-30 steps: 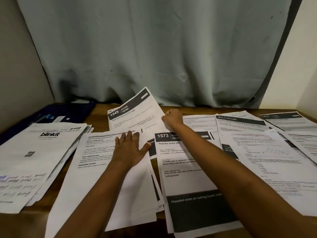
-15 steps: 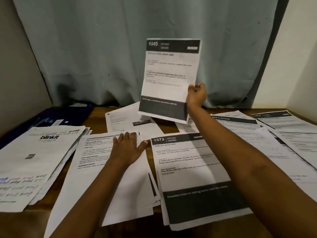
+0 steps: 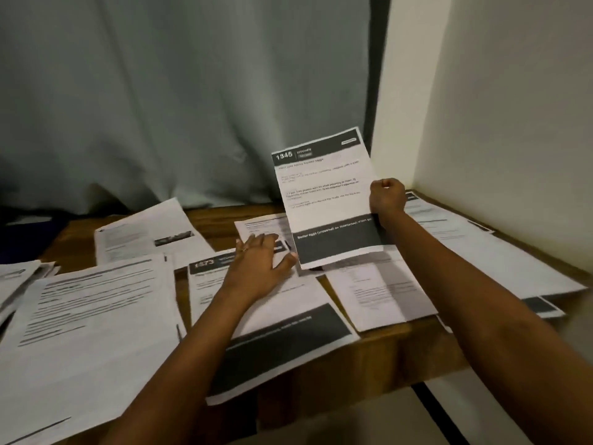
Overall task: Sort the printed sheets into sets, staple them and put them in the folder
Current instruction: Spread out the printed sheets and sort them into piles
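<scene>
many loose printed sheets (image 3: 86,316), wooden table (image 3: 385,354), unsorted. near: sheet headed 1573 (image 3: 272,319), left hand (image 3: 256,264) laid flat on it, fingers straight. farther: sheet headed 1345 (image 3: 324,194), upright just above the spread, right hand (image 3: 386,195) pinching its right edge. step judged: sorting; next, match 1345 to its set. body text blurred; stapler unseen, folder not identifiable. back: grey curtain (image 3: 192,91).

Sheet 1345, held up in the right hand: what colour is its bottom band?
Dark grey band with white lettering on sheet 1345; head view.
</scene>
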